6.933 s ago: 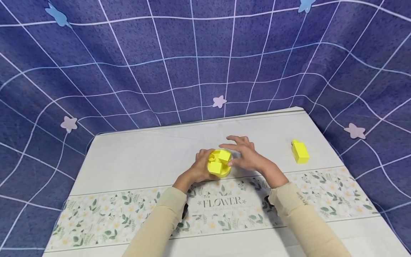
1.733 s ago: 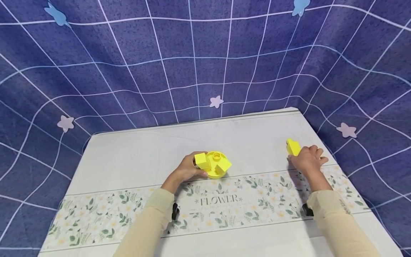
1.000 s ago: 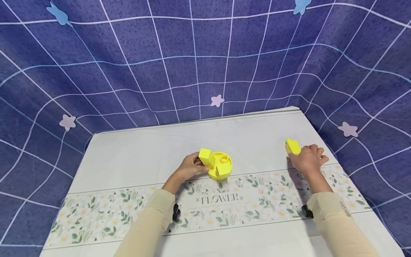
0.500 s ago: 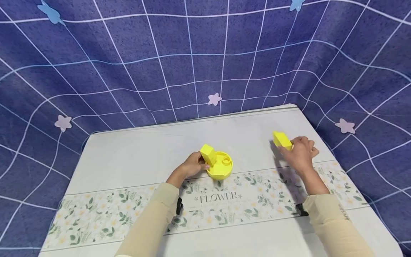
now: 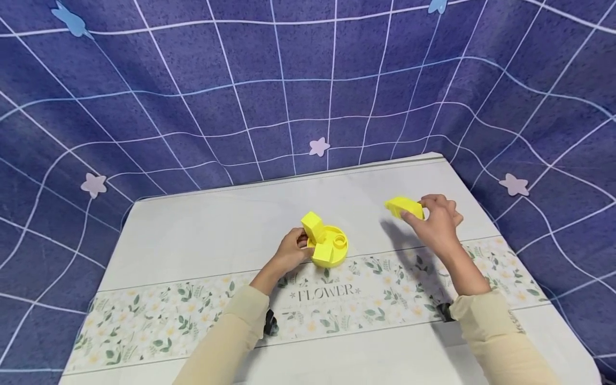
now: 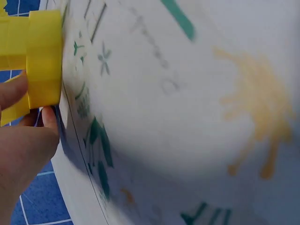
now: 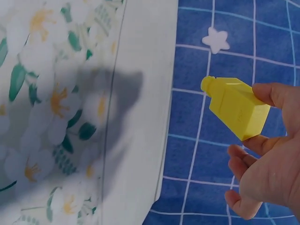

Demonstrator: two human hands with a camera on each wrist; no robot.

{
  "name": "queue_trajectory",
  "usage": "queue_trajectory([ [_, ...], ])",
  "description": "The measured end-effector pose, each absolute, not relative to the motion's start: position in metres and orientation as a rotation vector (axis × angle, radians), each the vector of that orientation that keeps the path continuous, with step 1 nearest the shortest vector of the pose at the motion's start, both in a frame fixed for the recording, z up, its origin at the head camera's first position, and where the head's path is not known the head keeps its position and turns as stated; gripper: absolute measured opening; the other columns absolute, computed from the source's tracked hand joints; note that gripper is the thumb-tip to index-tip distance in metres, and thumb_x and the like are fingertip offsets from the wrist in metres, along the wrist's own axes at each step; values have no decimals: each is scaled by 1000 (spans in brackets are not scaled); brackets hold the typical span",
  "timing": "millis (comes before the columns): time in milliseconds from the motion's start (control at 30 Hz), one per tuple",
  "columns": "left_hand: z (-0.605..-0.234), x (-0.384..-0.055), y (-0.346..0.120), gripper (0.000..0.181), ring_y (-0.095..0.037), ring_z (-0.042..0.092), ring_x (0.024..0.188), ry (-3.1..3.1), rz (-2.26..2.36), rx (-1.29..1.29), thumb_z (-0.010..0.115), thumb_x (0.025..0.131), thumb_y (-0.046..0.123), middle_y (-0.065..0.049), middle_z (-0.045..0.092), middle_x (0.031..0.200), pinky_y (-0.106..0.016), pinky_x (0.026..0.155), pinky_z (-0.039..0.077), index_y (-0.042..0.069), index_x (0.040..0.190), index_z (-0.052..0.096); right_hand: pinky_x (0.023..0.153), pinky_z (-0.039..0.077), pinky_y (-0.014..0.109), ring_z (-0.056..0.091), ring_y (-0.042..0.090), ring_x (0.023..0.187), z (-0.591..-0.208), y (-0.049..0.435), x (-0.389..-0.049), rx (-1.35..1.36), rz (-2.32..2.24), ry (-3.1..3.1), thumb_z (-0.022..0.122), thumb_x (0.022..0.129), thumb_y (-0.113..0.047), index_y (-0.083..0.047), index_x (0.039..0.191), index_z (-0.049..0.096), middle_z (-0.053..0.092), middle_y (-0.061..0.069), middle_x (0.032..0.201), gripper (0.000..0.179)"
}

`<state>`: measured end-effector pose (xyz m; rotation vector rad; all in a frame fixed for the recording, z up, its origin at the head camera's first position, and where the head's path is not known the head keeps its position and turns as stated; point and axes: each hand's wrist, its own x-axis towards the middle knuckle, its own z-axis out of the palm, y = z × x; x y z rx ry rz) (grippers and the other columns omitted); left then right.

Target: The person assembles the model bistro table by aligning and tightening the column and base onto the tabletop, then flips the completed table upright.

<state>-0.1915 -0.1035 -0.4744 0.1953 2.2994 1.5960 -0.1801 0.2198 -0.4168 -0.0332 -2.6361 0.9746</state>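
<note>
My left hand (image 5: pixel 287 252) grips the left side of a round yellow tray-like base (image 5: pixel 333 232). Two yellow blocks rise from that base, a taller one (image 5: pixel 313 226) beside my fingers and another (image 5: pixel 322 253) at the front; a small ring (image 5: pixel 339 241) sits at the right. In the left wrist view the base (image 6: pixel 45 58) stands side-on, thumb and fingertips at its edge. Between thumb and fingers, my right hand (image 5: pixel 437 222) pinches a yellow bottle-shaped piece (image 5: pixel 405 206) above the table. The right wrist view shows its round knob end (image 7: pixel 206 85) pointing away from the palm.
A white table cover (image 5: pixel 231 230) with a printed flower band (image 5: pixel 159 315) lies under both hands. Behind and at the sides hangs a blue curtain (image 5: pixel 192 107) with a white grid and stars. The right arm's shadow falls across the cover.
My right hand has taken hold of the bottle-shaped piece, lifted it off the table and carried it left. The round base has turned in my left hand, its blocks facing differently.
</note>
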Motion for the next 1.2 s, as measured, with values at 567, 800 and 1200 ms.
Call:
queue_trajectory([
  [567, -502, -196, -99, 32, -12, 49, 102, 2615, 1449, 173, 46, 90, 10, 2, 50, 112, -29, 86, 42, 13, 121, 52, 82, 10, 50, 30, 31, 103, -415, 192, -173, 53, 1094, -2623, 67, 75, -33, 3, 96, 59, 45, 13, 114, 42],
  [800, -504, -181, -92, 79, -13, 38, 116, 2480, 1545, 290, 73, 68, 5, -1, 34, 125, -31, 100, 29, 18, 134, 32, 83, 10, 50, 30, 30, 104, -416, 190, -171, 64, 1128, -2619, 67, 75, -34, 3, 98, 59, 46, 12, 114, 44],
  [1200, -512, -178, -79, 95, -12, 32, 110, 2732, 1434, 334, 82, 51, 42, 4, 35, 120, -38, 95, 31, 28, 131, 34, 87, 11, 49, 33, 26, 103, -419, 169, -168, 151, 1226, -2641, 69, 73, -35, 1, 94, 61, 47, 9, 113, 42],
])
